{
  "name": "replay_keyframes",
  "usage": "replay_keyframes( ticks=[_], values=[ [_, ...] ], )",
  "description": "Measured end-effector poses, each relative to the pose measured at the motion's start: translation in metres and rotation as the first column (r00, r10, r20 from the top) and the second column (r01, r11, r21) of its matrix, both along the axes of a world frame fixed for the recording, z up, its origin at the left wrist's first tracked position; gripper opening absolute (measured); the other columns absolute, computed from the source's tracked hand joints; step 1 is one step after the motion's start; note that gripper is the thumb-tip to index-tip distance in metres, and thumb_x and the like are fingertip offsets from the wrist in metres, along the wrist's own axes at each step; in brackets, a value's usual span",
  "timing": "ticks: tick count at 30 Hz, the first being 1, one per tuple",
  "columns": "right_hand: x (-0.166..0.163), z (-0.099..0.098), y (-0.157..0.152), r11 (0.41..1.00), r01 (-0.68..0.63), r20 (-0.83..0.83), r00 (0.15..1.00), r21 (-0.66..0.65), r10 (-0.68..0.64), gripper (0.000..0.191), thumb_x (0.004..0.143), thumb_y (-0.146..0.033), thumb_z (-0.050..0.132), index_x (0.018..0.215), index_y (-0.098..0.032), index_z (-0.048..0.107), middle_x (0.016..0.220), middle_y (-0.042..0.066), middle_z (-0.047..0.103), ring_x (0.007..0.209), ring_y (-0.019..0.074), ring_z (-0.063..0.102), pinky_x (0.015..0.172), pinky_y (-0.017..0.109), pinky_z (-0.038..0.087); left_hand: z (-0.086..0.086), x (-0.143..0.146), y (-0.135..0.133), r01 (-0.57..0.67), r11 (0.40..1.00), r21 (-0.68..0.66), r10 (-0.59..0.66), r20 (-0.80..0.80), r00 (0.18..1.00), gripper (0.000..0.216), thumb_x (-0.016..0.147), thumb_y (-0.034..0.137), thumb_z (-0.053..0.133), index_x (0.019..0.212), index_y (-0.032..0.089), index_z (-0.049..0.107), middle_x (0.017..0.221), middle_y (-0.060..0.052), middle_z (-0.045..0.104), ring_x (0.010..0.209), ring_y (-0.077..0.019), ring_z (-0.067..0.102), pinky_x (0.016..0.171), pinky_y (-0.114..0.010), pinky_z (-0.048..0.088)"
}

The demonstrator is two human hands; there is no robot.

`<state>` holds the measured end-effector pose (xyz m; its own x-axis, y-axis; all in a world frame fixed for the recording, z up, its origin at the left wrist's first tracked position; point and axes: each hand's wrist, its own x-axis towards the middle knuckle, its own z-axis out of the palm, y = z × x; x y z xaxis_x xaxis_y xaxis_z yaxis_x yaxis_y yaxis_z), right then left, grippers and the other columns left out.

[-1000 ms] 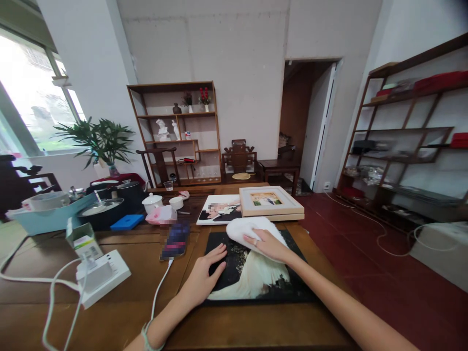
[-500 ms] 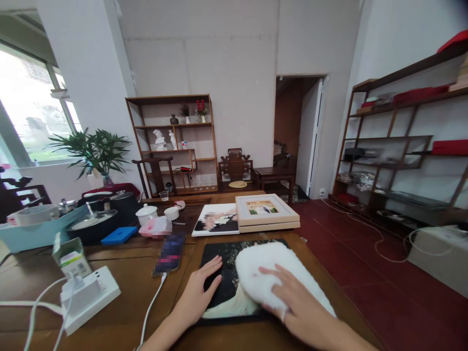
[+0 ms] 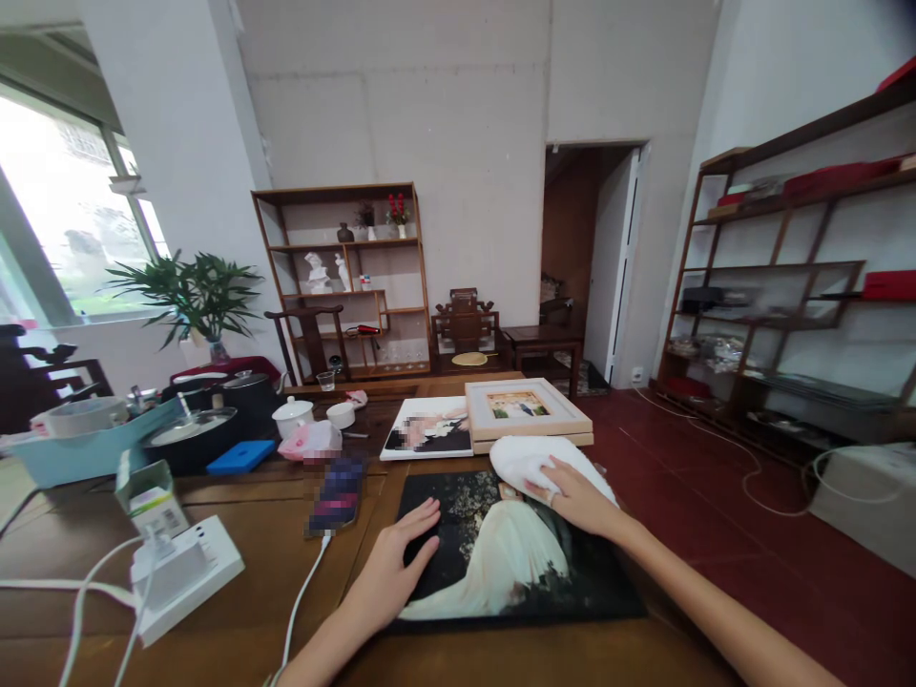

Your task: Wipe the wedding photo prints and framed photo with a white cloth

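Observation:
A dark photo print (image 3: 493, 563) with a pale wedding gown on it lies flat on the wooden table in front of me. My left hand (image 3: 401, 563) rests on its left edge, fingers stretched out and thumb apart, with nothing held. My right hand (image 3: 572, 491) presses a thick, fluffy white cloth (image 3: 515, 460) onto the print's far right corner. Its fingers lie over the cloth, which hides that corner and the upper part of the picture.
Behind the print lie a framed photo (image 3: 526, 405) and a smaller photo panel (image 3: 427, 426). To the left are a phone (image 3: 336, 496) on a white cable, a power strip (image 3: 190, 577), a blue box (image 3: 241, 456) and a lidded white cup (image 3: 293, 415). The table (image 3: 286, 506) ends at the right.
My right hand has slid the white cloth away from me to the print's far edge, uncovering the gown and the lower right part. My left hand has stayed at the left edge.

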<state>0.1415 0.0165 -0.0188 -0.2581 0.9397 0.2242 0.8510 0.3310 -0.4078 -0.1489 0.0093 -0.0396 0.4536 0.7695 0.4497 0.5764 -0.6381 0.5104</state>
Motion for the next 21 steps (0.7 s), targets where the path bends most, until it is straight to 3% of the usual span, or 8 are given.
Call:
replay_keyframes(
  ticks=[4,9,13,15,17,21],
  values=[
    [-0.008,-0.001,-0.016,0.999,-0.02,0.024,1.0,0.038,0.019,0.028,0.085,-0.035,0.038,0.09,-0.017,0.059,0.122,0.012,0.051,0.121,0.0261,0.036,0.103,0.046,0.02,-0.002,0.0,0.001,-0.003,1.0,0.017,0.003,0.004,1.0,0.029,0.081,0.025,0.051,0.108,0.02,0.061,0.12,-0.006,0.057,0.113,-0.0211,0.05,0.097,-0.04,0.039],
    [-0.024,-0.007,-0.079,0.991,-0.13,0.038,0.991,0.039,0.129,0.019,0.078,-0.021,0.042,0.085,-0.02,0.06,0.134,0.008,0.039,0.128,0.0215,0.024,0.107,0.047,0.011,-0.008,-0.001,0.003,-0.009,1.0,0.022,0.009,0.003,1.0,0.03,0.083,0.026,0.049,0.111,0.022,0.059,0.122,-0.005,0.055,0.116,-0.021,0.048,0.098,-0.041,0.038],
    [-0.039,-0.006,-0.114,0.932,-0.351,0.019,0.935,-0.09,0.354,0.02,0.074,-0.015,0.044,0.076,-0.025,0.061,0.132,0.002,0.042,0.127,0.023,0.028,0.107,0.05,0.01,-0.006,0.0,0.002,-0.012,1.0,0.008,0.012,-0.008,1.0,0.031,0.083,0.027,0.048,0.111,0.021,0.059,0.123,-0.005,0.054,0.116,-0.0212,0.047,0.099,-0.04,0.037],
    [-0.043,-0.002,-0.118,0.914,-0.39,-0.004,0.92,-0.109,0.392,0.021,0.076,-0.015,0.044,0.072,-0.025,0.061,0.129,0.001,0.045,0.125,0.0237,0.031,0.106,0.05,0.012,-0.003,0.001,0.002,-0.015,1.0,-0.003,0.015,-0.013,1.0,0.03,0.082,0.027,0.049,0.11,0.021,0.059,0.123,-0.005,0.054,0.116,-0.0216,0.048,0.099,-0.04,0.037],
    [-0.042,0.001,-0.111,0.939,-0.337,-0.023,0.942,-0.071,0.336,0.018,0.078,-0.02,0.045,0.078,-0.023,0.062,0.131,0.004,0.044,0.126,0.0244,0.029,0.106,0.048,0.015,-0.001,0.001,0.001,-0.009,1.0,-0.002,0.009,-0.001,1.0,0.03,0.082,0.026,0.05,0.109,0.022,0.061,0.122,-0.005,0.055,0.115,-0.0217,0.049,0.098,-0.04,0.038],
    [-0.025,0.003,-0.07,0.976,-0.212,-0.026,0.977,-0.046,0.211,0.027,0.083,-0.038,0.041,0.089,-0.02,0.061,0.13,0.008,0.045,0.126,0.0266,0.028,0.103,0.045,0.022,0.0,0.0,0.001,0.013,1.0,-0.003,-0.013,0.021,1.0,0.029,0.081,0.026,0.051,0.108,0.023,0.061,0.121,-0.004,0.056,0.114,-0.0215,0.049,0.098,-0.04,0.038]
  ],
)
